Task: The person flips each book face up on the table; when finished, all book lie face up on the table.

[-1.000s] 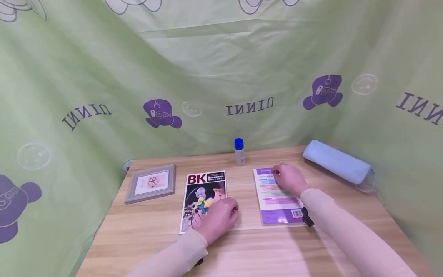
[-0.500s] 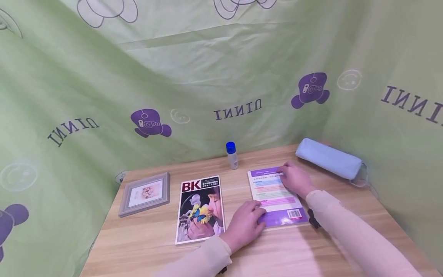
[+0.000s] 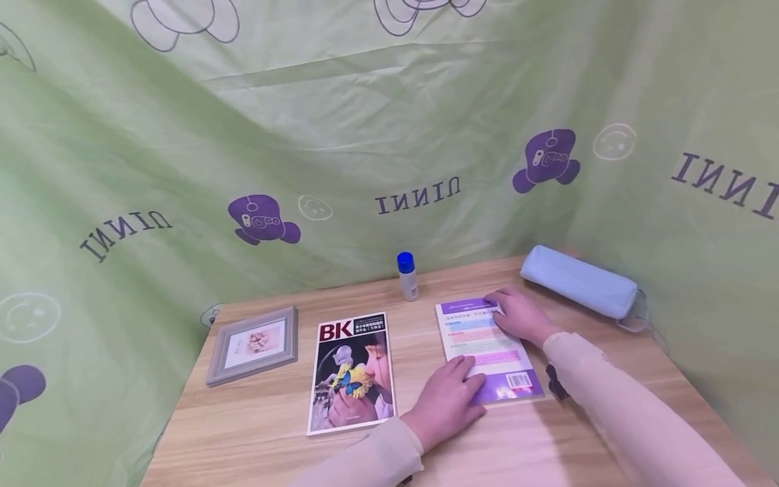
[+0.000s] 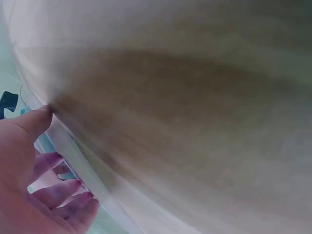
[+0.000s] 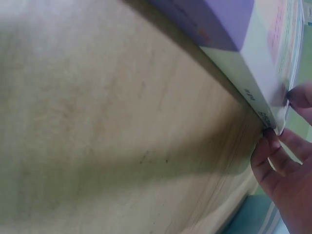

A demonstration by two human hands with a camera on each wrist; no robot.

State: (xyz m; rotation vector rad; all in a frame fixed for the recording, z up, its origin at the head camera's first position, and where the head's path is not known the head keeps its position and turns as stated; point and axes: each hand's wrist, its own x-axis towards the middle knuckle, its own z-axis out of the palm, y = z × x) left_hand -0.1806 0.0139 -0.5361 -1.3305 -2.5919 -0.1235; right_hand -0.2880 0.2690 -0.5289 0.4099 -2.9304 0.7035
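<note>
A purple-and-white book lies back cover up on the wooden table, its barcode near the front edge. My left hand is at the book's front left corner, fingers spread and touching its edge. In the left wrist view the thumb of the left hand stands apart from the other fingers along the book's pale edge. My right hand pinches the book's far right corner. In the right wrist view, the right hand has its thumb on the cover and its fingers at the spine.
A BK magazine-style book lies left of my left hand. Farther left is a grey picture frame. A blue-capped bottle stands at the back. A light blue pencil case lies back right, before a green curtain.
My left hand has moved right, off the BK book and onto the purple-and-white book's front left corner. The right hand stays at the far corner. The head view has shifted slightly.
</note>
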